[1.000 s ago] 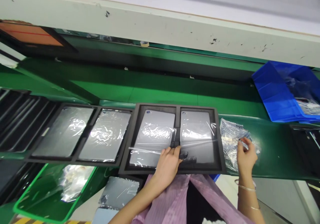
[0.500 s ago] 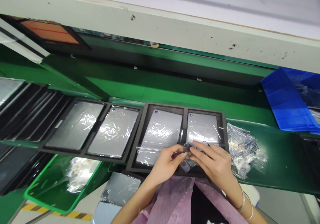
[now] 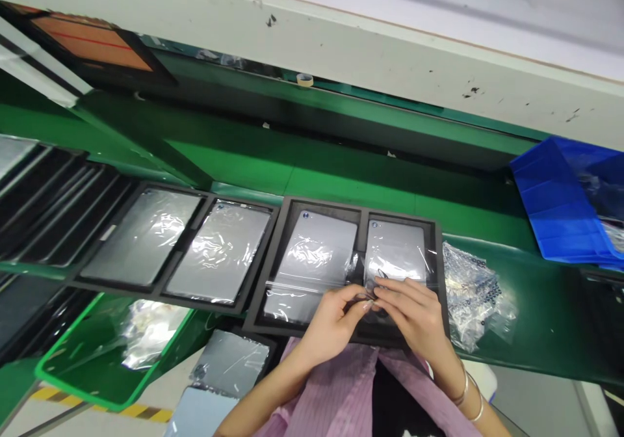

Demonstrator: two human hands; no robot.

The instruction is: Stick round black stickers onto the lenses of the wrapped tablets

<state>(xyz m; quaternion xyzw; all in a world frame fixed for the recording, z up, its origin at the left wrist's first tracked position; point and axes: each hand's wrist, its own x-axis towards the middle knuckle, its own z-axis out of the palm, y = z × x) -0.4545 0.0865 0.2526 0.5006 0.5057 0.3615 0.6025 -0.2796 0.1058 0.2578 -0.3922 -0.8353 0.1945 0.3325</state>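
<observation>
My left hand (image 3: 336,323) and my right hand (image 3: 412,310) meet over the near part of a dark foam tray (image 3: 433,242). Both are closed, fingertips pinching small, thin, clear pieces with dark curved edges (image 3: 383,276); their exact kind is hard to make out. Below the hands, the tray holds two grey tablets in clear plastic bags: the left tablet (image 3: 319,245) lies slightly tilted, and the right tablet (image 3: 397,245) is partly covered by my right hand. Each tablet shows a round camera at its upper left corner.
Left of it, another foam tray (image 3: 160,289) holds two bagged tablets. A green bin (image 3: 88,395) with plastic sits below. Crumpled clear bags (image 3: 468,294) lie on the right, a blue box (image 3: 541,196) beyond. A white shelf edge (image 3: 341,47) crosses above.
My hands have drawn slightly closer together at the fingertips. The small clear pieces that fanned out below the fingers are now mostly hidden between them. The camera view has shifted a little.
</observation>
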